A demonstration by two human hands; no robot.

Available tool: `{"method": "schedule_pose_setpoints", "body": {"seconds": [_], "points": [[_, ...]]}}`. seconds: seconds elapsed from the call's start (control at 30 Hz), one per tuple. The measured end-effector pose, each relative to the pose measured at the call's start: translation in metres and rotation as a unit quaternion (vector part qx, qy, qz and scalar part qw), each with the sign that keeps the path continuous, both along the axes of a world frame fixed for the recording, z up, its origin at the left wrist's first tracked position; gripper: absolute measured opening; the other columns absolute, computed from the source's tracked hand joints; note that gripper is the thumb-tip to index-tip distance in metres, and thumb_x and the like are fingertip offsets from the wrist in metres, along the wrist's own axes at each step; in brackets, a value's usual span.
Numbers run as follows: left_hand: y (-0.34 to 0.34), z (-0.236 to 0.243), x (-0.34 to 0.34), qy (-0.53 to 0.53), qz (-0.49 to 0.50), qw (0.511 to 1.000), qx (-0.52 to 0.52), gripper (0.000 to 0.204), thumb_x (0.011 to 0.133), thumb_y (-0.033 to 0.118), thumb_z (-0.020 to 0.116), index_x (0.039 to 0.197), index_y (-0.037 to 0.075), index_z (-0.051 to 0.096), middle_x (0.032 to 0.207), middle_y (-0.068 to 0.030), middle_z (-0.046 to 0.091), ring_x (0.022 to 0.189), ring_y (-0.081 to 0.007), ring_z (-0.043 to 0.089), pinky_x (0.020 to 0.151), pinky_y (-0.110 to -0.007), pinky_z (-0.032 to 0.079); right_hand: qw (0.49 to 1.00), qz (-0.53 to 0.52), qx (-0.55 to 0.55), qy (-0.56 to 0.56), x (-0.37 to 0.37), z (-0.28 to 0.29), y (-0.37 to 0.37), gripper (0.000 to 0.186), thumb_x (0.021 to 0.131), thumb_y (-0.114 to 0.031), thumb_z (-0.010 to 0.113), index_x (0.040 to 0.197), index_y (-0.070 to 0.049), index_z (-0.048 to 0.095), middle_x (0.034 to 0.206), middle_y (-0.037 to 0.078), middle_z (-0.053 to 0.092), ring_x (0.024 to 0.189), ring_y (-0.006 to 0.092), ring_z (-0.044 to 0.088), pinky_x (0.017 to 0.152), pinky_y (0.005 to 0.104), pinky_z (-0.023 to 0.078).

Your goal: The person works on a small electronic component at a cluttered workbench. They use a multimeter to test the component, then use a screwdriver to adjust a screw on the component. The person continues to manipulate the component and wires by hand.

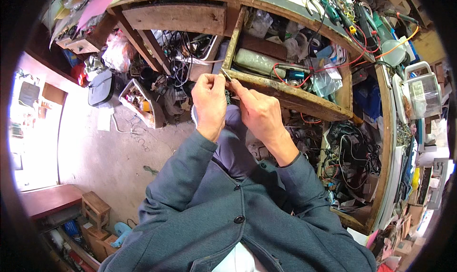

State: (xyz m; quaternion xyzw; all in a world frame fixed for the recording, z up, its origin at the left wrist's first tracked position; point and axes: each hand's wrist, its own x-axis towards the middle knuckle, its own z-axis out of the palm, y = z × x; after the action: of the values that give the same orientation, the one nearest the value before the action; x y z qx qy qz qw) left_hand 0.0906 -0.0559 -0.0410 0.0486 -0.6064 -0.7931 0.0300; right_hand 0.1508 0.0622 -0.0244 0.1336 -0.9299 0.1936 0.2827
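the right hand (pixel 261 111) pinched a slender metallic piece (pixel 225 74); the left hand (pixel 210 103) pinched narrowly, its contents hidden. steadiness and light pressure suited such fine work.

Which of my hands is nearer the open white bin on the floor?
Left. Your left hand is right of the white bin; your right hand is farther right.

Dark blue-grey jacket (pixel 190 229), lower centre: long sleeves (pixel 178 177), round dark buttons (pixel 239 219). White garment (pixel 235 261) at bottom edge; greyish-purple trousers (pixel 234 153), mid-frame.
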Motion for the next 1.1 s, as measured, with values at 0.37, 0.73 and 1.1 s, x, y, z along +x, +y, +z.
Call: {"method": "schedule_pose_setpoints", "body": {"seconds": [0.37,0.73,1.1], "points": [[-0.001,0.001,-0.002,-0.019,-0.01,1.0,-0.001,0.013,0.093,0.01,0.064,0.087,-0.001,0.061,0.078,-0.0036,0.064,0.069,-0.0072,0.057,0.064,-0.022,0.046,1.0,0.0,0.017,0.011,-0.003,-0.001,-0.002,0.05,0.076,-0.003,0.062,0.126,-0.002,0.062,0.067,0.009,0.056,0.057,0.0248,0.062,0.052,0.0375,0.051],[-0.002,-0.002,-0.002,-0.007,-0.015,0.999,0.048,0.014,0.093,0.01,0.064,0.087,-0.003,0.061,0.08,-0.0048,0.066,0.069,-0.0088,0.059,0.065,-0.022,0.047,1.0,0.005,-0.004,0.001,-0.005,0.0,-0.003,0.05,0.075,0.001,0.063,0.125,-0.001,0.062,0.071,0.011,0.06,0.062,0.0277,0.064,0.056,0.0381,0.052],[0.001,0.0,0.0,-0.014,-0.014,0.999,0.047,0.014,0.094,0.01,0.063,0.087,-0.001,0.06,0.078,-0.0061,0.067,0.068,-0.01,0.06,0.064,-0.023,0.048,0.993,0.004,-0.114,0.028,0.007,-0.006,-0.006,0.04,0.083,0.002,0.062,0.123,-0.003,0.063,0.093,0.016,0.07,0.077,0.0303,0.07,0.065,0.0388,0.056]]}}
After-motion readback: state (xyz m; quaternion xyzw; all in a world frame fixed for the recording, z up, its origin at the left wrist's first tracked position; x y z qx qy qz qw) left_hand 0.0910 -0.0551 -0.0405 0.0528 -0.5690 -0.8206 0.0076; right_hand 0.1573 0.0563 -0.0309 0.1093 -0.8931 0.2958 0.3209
